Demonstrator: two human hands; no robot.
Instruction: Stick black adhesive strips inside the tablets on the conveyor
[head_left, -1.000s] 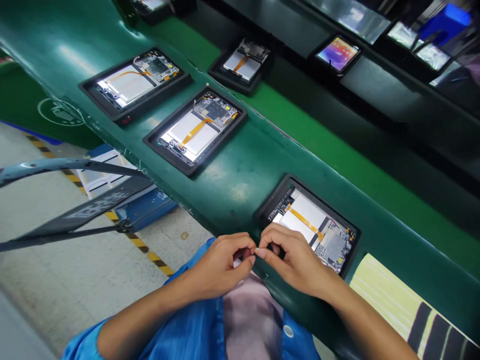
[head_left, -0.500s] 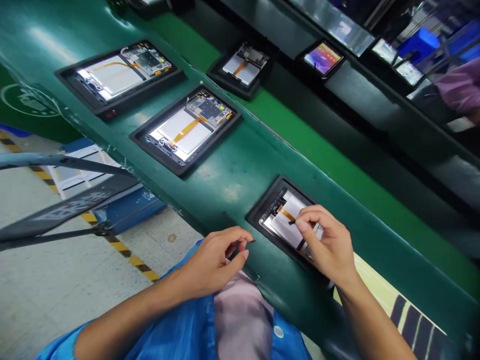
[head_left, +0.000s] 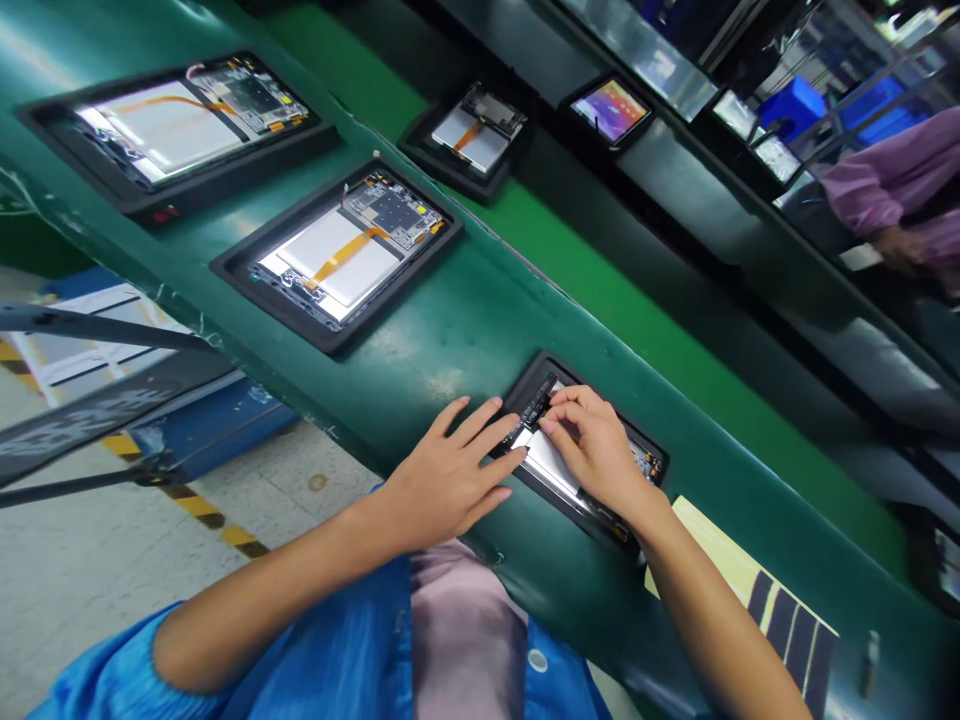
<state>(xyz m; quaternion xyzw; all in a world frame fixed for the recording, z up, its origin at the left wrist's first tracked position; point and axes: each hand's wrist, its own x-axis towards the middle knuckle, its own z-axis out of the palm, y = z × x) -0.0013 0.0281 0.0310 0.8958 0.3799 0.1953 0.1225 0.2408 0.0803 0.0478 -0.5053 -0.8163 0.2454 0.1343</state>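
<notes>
An opened tablet (head_left: 551,455) lies in a black tray (head_left: 551,362) on the green bench, its silvery inside facing up. Over the tablet's far-left end, my right hand (head_left: 600,450) pinches with thumb and forefinger. The small black strip in that pinch is hard to tell from the dark parts under it. My left hand (head_left: 454,475) is open, fingers spread, its fingertips over the tray's near-left edge. A tiny dark bit shows at one left fingertip; what it is I cannot tell.
Two more opened tablets in black trays (head_left: 337,255) (head_left: 180,125) stand to the left. A yellow sheet with black strips (head_left: 716,540) lies to the right. Beyond the bench are another opened tablet (head_left: 476,130), a lit tablet (head_left: 611,108) and a person's pink sleeve (head_left: 885,180).
My right hand has moved left with the black strip, down to the tablet's end. My left hand has spread its fingers and come up to the tray. The view has shifted a little.
</notes>
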